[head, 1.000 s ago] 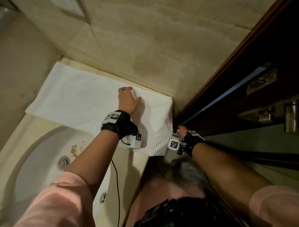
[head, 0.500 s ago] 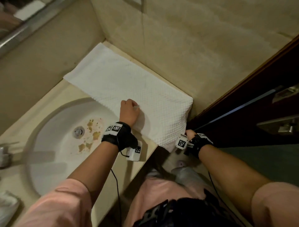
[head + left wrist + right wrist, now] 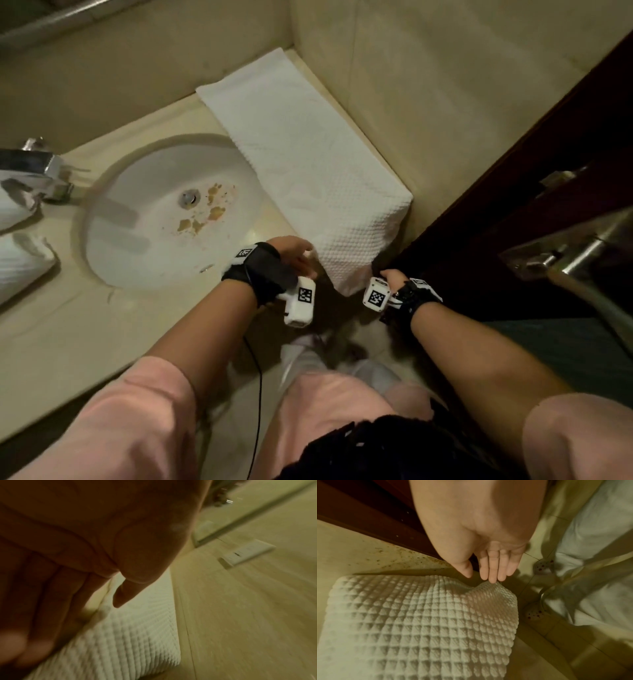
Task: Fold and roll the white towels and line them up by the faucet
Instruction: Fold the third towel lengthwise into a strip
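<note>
A long folded white waffle towel (image 3: 308,164) lies on the counter to the right of the sink, its near end drooping over the front edge. My left hand (image 3: 298,255) is at the towel's near left edge; in the left wrist view its fingers (image 3: 51,608) are straight and blurred over the towel (image 3: 120,642), holding nothing. My right hand (image 3: 390,275) is at the hanging right corner. In the right wrist view, that hand (image 3: 481,577) has straight fingers whose tips touch the raised corner of the towel (image 3: 419,622).
The chrome faucet (image 3: 37,168) is at the far left, with two rolled white towels (image 3: 17,209) (image 3: 24,267) beside it. The sink basin (image 3: 137,192) has brown stains by the drain. A dark wooden door (image 3: 513,171) with a metal handle (image 3: 565,260) stands on the right.
My left hand slid back from the towel's middle to its near left edge. The right hand stayed at the hanging corner. The view swung left, bringing the faucet and rolled towels in.
</note>
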